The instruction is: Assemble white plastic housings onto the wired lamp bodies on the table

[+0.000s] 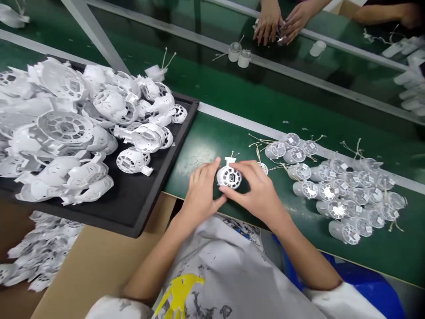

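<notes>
A round white plastic housing (222, 177) with a slotted ring face sits between my hands near the table's front edge. Its short neck points away from me, and thin wire ends show beside it. My left hand (201, 188) curls around the left side, thumb low and index finger high. From the right, my right hand (258, 189) grips the piece between thumb and fingers. Just beyond the right fingers lies a clear cylindrical part (263, 168) with wires, partly hidden by that hand.
Left, a black tray (156, 188) holds piled white housings (66, 126). Several clear cylinders (341, 186) with wires stand at right. Below the tray, a cardboard box (89, 261) contains more white parts. Across the table, another person's hands (270, 22) handle small parts. A metal rail (232, 117) crosses the table.
</notes>
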The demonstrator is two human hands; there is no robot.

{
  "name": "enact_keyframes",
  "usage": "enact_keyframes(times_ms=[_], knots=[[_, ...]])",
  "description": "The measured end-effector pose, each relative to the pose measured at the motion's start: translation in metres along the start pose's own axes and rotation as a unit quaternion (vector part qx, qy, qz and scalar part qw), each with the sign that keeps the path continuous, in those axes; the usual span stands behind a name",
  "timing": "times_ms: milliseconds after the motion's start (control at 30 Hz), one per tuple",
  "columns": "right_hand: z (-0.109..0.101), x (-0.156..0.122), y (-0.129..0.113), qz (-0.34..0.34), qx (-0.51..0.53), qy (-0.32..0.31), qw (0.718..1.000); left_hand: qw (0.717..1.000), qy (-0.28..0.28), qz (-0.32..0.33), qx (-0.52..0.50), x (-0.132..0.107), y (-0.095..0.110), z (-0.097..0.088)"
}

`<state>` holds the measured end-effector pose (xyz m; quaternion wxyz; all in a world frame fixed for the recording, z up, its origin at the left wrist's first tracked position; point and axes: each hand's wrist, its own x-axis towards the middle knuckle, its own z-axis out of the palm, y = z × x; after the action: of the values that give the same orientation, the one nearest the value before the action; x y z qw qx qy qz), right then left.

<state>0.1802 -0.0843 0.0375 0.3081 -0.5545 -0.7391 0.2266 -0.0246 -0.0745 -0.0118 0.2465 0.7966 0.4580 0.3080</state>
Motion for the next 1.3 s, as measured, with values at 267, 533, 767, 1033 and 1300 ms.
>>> enact_keyframes(times_ms=[267,533,767,1033,1300], knots=[[0.015,0.01,0.014,0.006,-0.022,-0.075,0.997,0.998,-0.044,-0.013,0.043,0.007,-0.015,0.014],[0.022,0.012,0.011,-0.004,-0.103,-0.105,0.989,0.995,-0.098,0.015,0.017,0.011,-0.02,0.001],[0.025,0.01,0.007,-0.005,-0.146,-0.091,0.985,0.999,-0.051,-0.012,0.003,0.009,-0.023,0.006],[0.009,0.008,-0.005,-0.054,-0.154,-0.037,0.986,0.908,-0.079,-0.172,-0.373,0.03,0.006,-0.023],[-0.044,0.008,0.034,-0.03,-0.195,0.056,0.979,0.976,0.005,-0.112,-0.188,0.142,0.013,0.007]])
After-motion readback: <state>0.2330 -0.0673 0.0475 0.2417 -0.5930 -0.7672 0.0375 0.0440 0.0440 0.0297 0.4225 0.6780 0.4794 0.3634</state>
